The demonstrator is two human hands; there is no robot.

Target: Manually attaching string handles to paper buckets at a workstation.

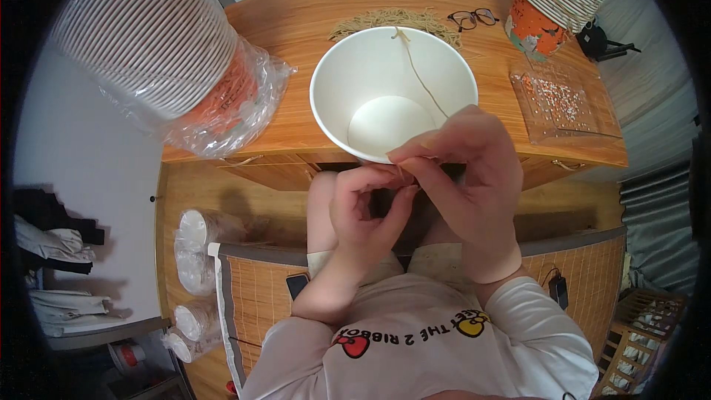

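A large white paper bucket [333,92] stands upright at the near edge of the wooden desk, its mouth facing me. A thin tan cord [418,78] is fastened at the far rim and runs across the mouth towards my right hand. My right hand [474,178] pinches at the near rim with thumb and forefinger, the cord passing into it. Just below that rim, outside the bucket, my left hand [366,211] is curled, thumb and fingertips close together beside the right fingertips. What the left fingertips hold is too small to make out.
A bundle of tan cords [400,18] and glasses [474,19] lie behind the bucket. A plastic-wrapped stack of buckets [159,44] stands left. At right are another bucket stack [544,11] and a clear tray [552,100] of small orange and white pieces. A phone [297,284] lies beside me.
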